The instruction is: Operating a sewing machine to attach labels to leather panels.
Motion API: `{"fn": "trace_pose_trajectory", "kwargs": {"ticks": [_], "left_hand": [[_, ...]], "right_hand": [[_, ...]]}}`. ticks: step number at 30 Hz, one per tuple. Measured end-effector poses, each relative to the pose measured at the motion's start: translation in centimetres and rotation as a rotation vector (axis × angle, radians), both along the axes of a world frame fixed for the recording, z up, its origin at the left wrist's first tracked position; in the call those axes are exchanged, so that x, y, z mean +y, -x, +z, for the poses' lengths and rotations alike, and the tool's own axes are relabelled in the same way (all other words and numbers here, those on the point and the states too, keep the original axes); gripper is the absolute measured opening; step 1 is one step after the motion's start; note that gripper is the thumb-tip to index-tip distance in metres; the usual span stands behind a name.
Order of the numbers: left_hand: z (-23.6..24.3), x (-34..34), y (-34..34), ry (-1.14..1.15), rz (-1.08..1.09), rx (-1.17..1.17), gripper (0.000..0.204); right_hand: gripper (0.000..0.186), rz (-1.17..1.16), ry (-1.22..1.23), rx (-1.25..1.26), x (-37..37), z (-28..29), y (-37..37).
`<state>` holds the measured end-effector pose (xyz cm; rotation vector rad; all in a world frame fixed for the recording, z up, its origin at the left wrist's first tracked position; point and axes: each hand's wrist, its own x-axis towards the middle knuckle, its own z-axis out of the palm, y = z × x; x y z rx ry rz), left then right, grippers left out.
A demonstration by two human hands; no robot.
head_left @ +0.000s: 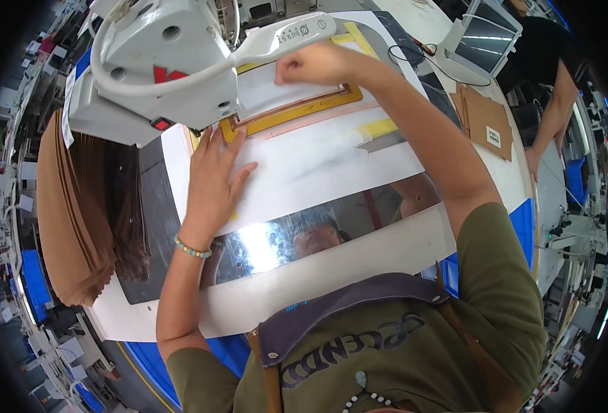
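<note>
My left hand (214, 180) lies flat with its fingers spread. Its fingertips rest at the left corner of a yellow frame (307, 115) with a brown inner edge. Inside this frame is a white panel (266, 93). Over the panel, my right hand (314, 63) is closed with curled fingers, and whatever they may hold is hidden. A pale grey machine head (159, 69), apparently of a sewing machine, hangs above the frame's left part and hides some of it. White sheeting (297, 162) with yellow tape (378, 129) spreads on the near side of the frame.
A shiny metal plate (276, 241) crosses the near side of the table. Brown sheets (73, 213) hang in a stack at the left. Brown cardboard pieces (486, 122) and a screen (486, 34) are at the right, where another person's arm (555, 120) leans in.
</note>
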<state>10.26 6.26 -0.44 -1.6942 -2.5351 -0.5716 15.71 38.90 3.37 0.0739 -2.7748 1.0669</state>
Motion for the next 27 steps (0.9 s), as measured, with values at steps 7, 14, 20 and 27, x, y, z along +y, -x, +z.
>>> {"fn": "trace_pose_trajectory", "kwargs": {"ticks": [7,14,20,27], "left_hand": [[0.2,-0.8,-2.4,0.138,0.005,0.005,0.065],[0.0,-2.4,-1.5,0.059,0.024,-0.195,0.059],[-0.7,-0.7,-0.5,0.141,0.030,0.069,0.074],[-1.9,0.8,0.3,0.156,0.024,0.098,0.089]], "right_hand": [[0.027,-0.002,-0.113,-0.282,-1.8,-1.1,0.0],[0.025,0.056,-0.014,-0.244,-3.0,-2.0,1.2],[0.027,0.020,-0.023,-0.280,-4.4,-2.8,2.4],[0.026,-0.008,-0.045,-0.326,-4.4,-2.6,2.3]]}}
